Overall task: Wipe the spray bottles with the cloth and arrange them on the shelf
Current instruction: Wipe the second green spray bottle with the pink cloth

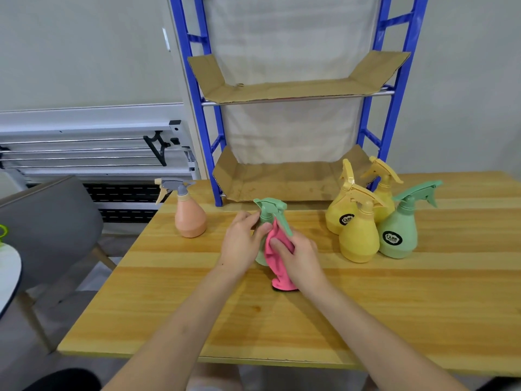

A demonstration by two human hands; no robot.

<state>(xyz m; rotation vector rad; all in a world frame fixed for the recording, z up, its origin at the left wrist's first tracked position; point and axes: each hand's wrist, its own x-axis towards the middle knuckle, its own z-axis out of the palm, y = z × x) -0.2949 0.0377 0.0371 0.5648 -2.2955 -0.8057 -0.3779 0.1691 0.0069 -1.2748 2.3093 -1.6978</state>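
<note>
- Green spray bottle (267,213), held upright over the wooden table (310,320): mint trigger head clear above the fingers, body largely hidden behind both hands and the cloth; any label on it cannot be seen.
- Left hand (242,244): fingers curled round the bottle's neck and shoulder, thumb lying across the front just under the trigger.
- Right hand (298,256): fingers pressed together on the pink cloth (277,266), clamping it against the bottle's side; the cloth hangs below the fingers with its lower end at the table surface.
- To the right of the right hand's fingers, well apart: three yellow spray bottles (359,238) and a second green bottle (399,232), grouped close together. Two carry a round black label with pale lettering, a large "Q" legible, the rest too small to read. The rear yellow bottles are partly covered by those in front.
- To the left of the left hand's fingers: one peach spray bottle (190,217) with a grey trigger head, standing alone, no label visible.
- Beyond the fingertips: blue-framed shelf (201,131) with cardboard-lined tiers, top cut off by the frame edge.
- Far left: grey chair (50,221), partly out of frame.
</note>
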